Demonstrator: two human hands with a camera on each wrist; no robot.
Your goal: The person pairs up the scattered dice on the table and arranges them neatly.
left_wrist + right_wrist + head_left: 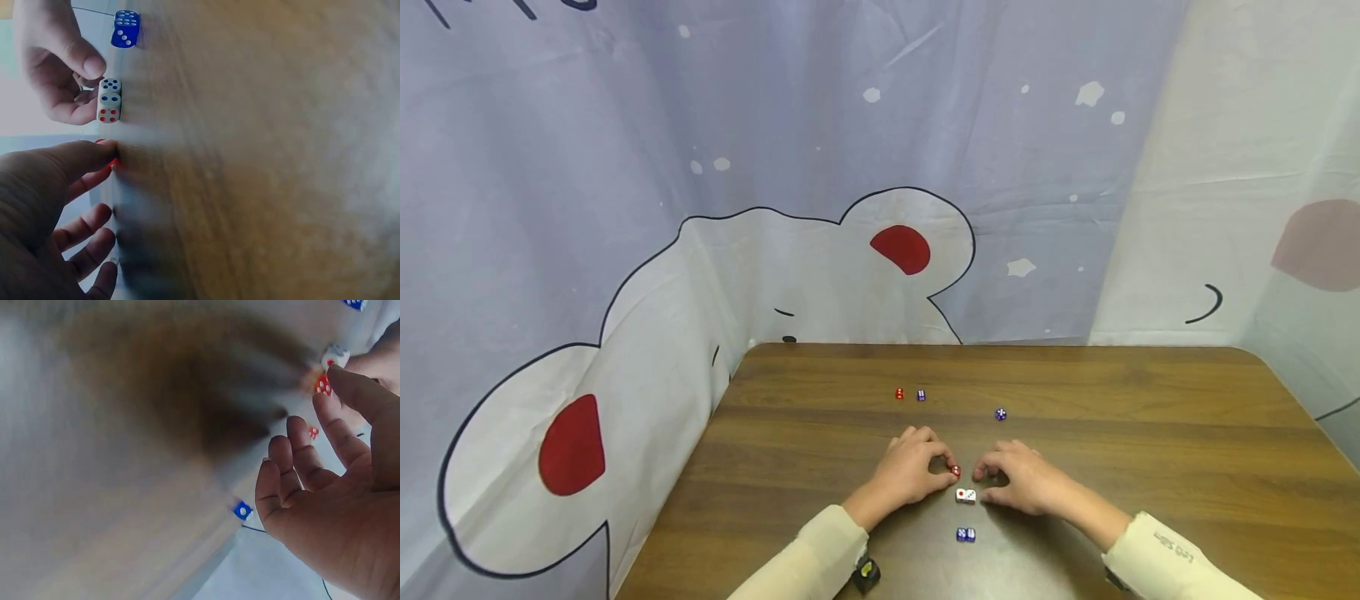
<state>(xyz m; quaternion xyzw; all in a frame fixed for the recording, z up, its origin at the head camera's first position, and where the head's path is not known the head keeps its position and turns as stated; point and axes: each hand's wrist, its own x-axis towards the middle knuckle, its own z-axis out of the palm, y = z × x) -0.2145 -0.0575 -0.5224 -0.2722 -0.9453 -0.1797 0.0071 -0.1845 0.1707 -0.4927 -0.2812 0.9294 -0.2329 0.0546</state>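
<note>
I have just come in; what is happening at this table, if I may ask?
A person's left hand pinches a red die, while the right hand is held close by, gripping nothing. Nearer the person, two white dice sit side by side, then two blue dice. Farther off lie another red die and two more blue dice.

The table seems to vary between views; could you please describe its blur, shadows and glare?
Head: table fairly sharp, shadow below the right hand; left wrist: soft focus, pale sheen at right; right wrist: heavily blurred, dark patches beside the fingers.
</note>
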